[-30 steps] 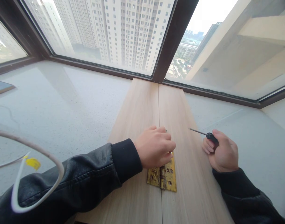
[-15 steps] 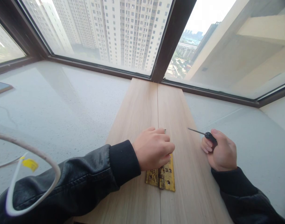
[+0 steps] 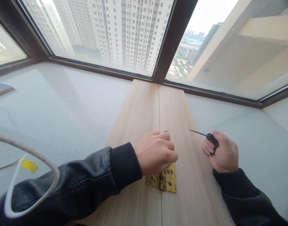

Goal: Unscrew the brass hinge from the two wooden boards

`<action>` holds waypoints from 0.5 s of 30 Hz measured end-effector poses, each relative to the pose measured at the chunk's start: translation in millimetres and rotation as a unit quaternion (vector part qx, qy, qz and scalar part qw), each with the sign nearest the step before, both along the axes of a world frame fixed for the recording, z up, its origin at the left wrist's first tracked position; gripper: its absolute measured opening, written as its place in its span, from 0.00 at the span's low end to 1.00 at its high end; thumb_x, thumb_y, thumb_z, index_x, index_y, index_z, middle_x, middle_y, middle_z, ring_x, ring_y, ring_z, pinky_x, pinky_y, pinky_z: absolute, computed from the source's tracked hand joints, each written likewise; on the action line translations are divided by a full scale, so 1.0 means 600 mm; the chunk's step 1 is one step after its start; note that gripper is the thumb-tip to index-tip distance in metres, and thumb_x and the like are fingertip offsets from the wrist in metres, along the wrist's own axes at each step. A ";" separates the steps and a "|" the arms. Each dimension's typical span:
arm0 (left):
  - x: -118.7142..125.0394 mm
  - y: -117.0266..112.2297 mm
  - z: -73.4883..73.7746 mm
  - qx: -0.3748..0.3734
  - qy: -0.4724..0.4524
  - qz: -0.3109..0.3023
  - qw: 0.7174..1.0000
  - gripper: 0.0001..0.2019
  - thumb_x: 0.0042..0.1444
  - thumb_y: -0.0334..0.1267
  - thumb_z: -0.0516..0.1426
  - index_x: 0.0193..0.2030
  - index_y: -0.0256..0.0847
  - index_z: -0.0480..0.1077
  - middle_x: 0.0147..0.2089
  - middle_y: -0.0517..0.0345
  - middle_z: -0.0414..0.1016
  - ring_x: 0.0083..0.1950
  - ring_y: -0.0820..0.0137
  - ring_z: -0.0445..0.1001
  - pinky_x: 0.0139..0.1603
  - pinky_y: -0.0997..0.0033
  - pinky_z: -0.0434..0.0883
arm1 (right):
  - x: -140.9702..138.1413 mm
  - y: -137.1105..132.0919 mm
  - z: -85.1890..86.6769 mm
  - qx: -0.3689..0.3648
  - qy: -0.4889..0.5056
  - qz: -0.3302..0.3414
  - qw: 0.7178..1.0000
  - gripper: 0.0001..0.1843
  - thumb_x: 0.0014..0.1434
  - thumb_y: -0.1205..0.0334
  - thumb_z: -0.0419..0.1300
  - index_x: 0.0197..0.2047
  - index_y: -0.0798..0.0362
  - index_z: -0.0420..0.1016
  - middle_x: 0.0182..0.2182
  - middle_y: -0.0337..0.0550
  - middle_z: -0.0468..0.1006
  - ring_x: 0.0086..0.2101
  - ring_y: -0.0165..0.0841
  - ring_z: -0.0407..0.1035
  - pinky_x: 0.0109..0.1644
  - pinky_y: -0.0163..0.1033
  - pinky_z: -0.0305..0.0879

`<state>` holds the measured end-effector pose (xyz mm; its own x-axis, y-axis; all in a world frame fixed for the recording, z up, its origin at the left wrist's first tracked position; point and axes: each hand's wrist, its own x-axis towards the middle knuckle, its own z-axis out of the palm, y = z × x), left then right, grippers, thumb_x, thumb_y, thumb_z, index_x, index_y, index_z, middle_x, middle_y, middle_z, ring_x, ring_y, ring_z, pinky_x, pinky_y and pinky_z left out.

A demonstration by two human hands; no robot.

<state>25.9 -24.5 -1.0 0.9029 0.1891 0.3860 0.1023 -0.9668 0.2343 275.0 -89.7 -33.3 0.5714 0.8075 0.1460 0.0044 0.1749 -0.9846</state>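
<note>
Two pale wooden boards lie side by side with a thin seam between them. A worn, yellow metal hinge lies across that seam, its near end showing several holes. My left hand is over the hinge's far part, fingers curled closed and fingertips hidden underneath. A tiny dark bit peeks out beyond the knuckles, too small to name. To the right, my right hand is closed around the black handle of a screwdriver. Its thin shaft points left above the right board, apart from the hinge.
A white cable with a yellow tag loops over my left sleeve. The boards rest on a speckled white sill and reach the brown window frame. A flat, dark-topped object lies at far left.
My left hand has shifted slightly toward me, covering a little more of the hinge. My right hand and the screwdriver have barely moved.
</note>
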 end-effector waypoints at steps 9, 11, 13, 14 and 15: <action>0.002 0.000 -0.002 -0.008 -0.012 -0.035 0.999 0.10 0.57 0.32 0.56 0.25 0.40 0.70 0.29 0.65 0.76 0.38 0.70 0.64 0.34 0.64 0.56 | 0.001 0.000 -0.001 0.004 -0.014 0.006 1.000 0.13 0.65 0.57 0.58 0.31 0.56 0.68 0.19 0.27 0.62 0.16 0.19 0.53 0.17 0.27 0.52; 0.001 0.001 -0.003 -0.024 -0.008 -0.032 0.999 0.09 0.57 0.33 0.56 0.26 0.40 0.71 0.29 0.66 0.76 0.38 0.70 0.64 0.35 0.64 0.56 | 0.001 -0.001 -0.001 0.005 -0.024 0.009 1.000 0.13 0.65 0.57 0.58 0.31 0.56 0.68 0.19 0.27 0.62 0.16 0.19 0.53 0.17 0.27 0.53; 0.000 0.002 -0.005 -0.043 -0.007 -0.028 0.999 0.08 0.58 0.33 0.56 0.28 0.41 0.71 0.30 0.66 0.76 0.38 0.70 0.64 0.36 0.64 0.57 | 0.001 -0.001 -0.003 0.007 -0.038 0.011 0.999 0.13 0.65 0.57 0.58 0.31 0.56 0.68 0.19 0.27 0.62 0.16 0.19 0.53 0.17 0.27 0.53; 0.000 0.002 -0.006 -0.050 -0.008 -0.026 0.998 0.07 0.58 0.33 0.56 0.29 0.41 0.72 0.30 0.66 0.76 0.38 0.71 0.64 0.36 0.65 0.57 | 0.000 -0.001 -0.003 0.007 -0.047 0.012 0.999 0.13 0.65 0.58 0.58 0.30 0.56 0.68 0.19 0.27 0.62 0.16 0.19 0.54 0.17 0.27 0.53; -0.001 0.001 -0.007 -0.056 -0.009 -0.023 0.998 0.06 0.58 0.33 0.56 0.31 0.42 0.72 0.30 0.66 0.76 0.38 0.70 0.65 0.37 0.65 0.57 | -0.001 -0.001 -0.002 0.008 -0.057 0.014 0.998 0.13 0.64 0.58 0.59 0.30 0.56 0.68 0.19 0.27 0.62 0.16 0.19 0.54 0.17 0.27 0.53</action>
